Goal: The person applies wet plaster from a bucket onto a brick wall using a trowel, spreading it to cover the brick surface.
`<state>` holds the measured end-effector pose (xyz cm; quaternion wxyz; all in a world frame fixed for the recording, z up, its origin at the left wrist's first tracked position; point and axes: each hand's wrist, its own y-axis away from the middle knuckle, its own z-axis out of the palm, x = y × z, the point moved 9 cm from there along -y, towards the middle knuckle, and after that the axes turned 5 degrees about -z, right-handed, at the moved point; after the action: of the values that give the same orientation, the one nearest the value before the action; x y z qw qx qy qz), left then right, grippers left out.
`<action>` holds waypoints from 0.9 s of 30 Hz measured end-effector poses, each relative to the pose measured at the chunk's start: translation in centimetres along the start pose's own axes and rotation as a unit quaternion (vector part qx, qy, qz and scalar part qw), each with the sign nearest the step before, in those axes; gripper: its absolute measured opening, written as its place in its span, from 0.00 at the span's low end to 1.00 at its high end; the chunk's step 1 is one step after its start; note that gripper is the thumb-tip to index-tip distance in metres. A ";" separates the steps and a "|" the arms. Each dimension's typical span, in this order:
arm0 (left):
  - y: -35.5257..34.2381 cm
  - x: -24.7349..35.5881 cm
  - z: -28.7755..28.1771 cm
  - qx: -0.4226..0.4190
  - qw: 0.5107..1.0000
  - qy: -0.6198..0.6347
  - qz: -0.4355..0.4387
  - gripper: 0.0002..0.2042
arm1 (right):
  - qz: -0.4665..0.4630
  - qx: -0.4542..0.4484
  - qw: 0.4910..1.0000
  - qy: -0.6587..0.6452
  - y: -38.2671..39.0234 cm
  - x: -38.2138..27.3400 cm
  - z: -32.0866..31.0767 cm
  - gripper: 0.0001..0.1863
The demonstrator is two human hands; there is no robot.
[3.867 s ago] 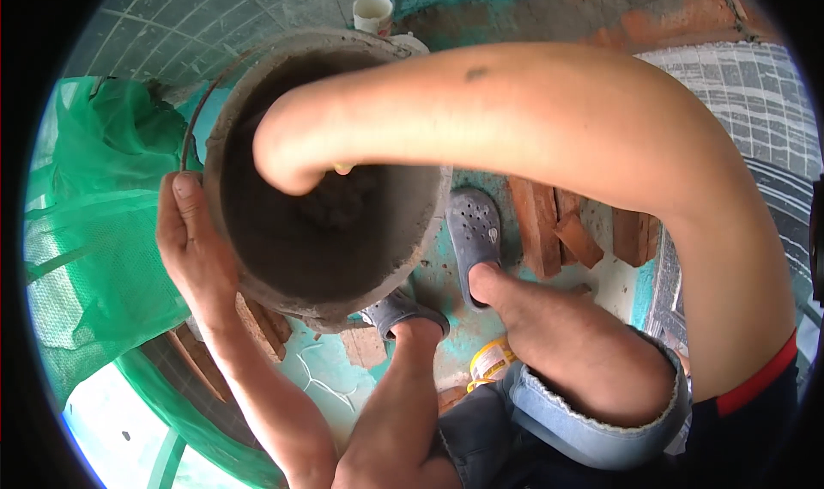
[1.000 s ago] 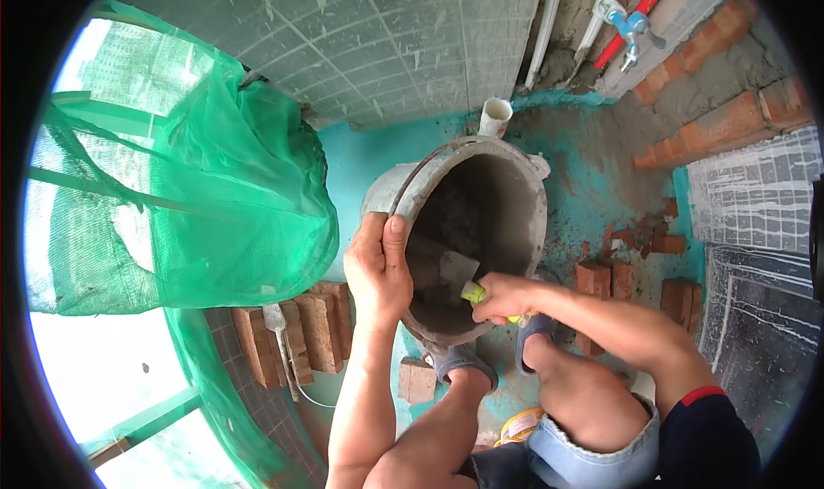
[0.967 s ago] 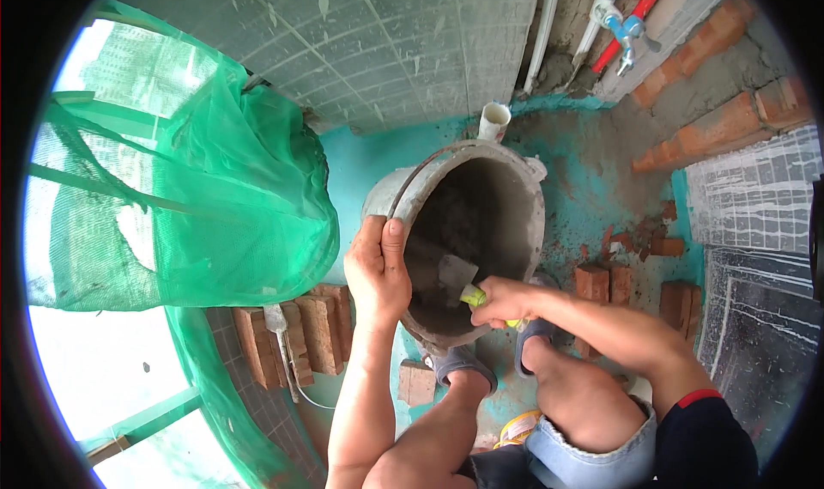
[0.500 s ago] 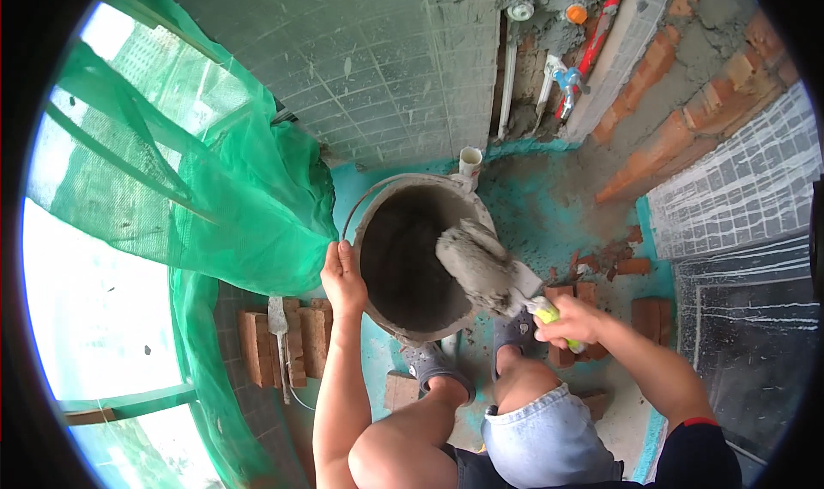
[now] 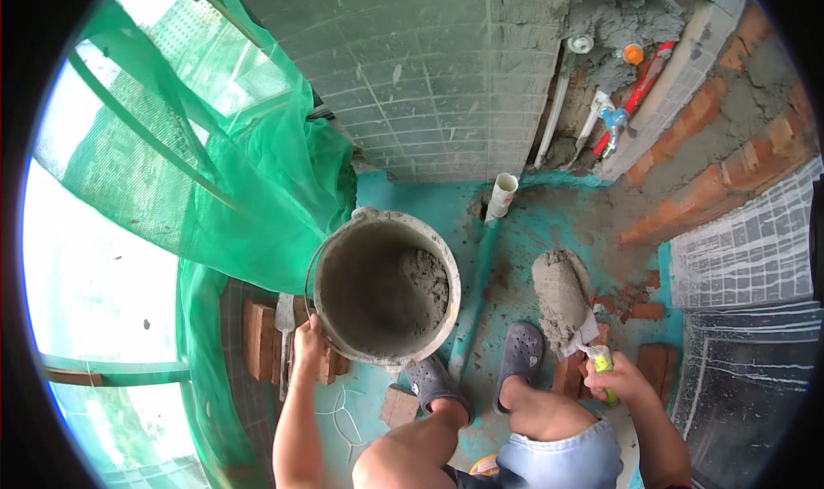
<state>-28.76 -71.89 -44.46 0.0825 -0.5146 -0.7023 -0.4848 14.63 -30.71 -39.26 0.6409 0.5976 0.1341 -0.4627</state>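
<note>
One trowel (image 5: 586,332) farther from one bucket (image 5: 356,283)

Noted at left hand (image 5: 308,345) a bucket (image 5: 452,264): matt grey, rim rough with crust. Saw inside it lumpy mortar (image 5: 428,281), coarse, dull. Found in right hand (image 5: 621,380) a trowel handle (image 5: 604,370), lime-yellow plastic, smooth; ahead of that, a metal-looking blade (image 5: 585,329), smeared, under rough matt mortar. Logged between the hands grey clogs (image 5: 522,352), matt, and faded denim cloth (image 5: 562,455). Recorded ahead of left hand green mesh (image 5: 257,223), thin, sheer; just left of that hand, rough bricks (image 5: 259,339). Marked beyond both hands splashed tiles (image 5: 421,85) and a smooth white plastic pipe (image 5: 501,195).
</note>
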 end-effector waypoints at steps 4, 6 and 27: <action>3.9 15.8 2.4 0.129 0.751 -0.557 0.331 0.17 | 0.019 0.029 0.998 -0.049 -1.5 -0.9 -0.6 0.09; 4.1 24.4 6.2 0.109 0.741 -0.443 0.492 0.06 | -0.001 0.007 0.998 -0.054 -3.2 -1.4 -0.6 0.09; -17.9 30.0 -11.8 0.296 0.689 -0.602 0.275 0.29 | 0.071 0.011 0.997 -0.020 -9.8 -3.9 0.1 0.08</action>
<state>-61.32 -61.67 -30.62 -0.0806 -0.8149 -0.5356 0.2065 5.10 -27.73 -42.70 0.6682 0.6032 0.0738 -0.4293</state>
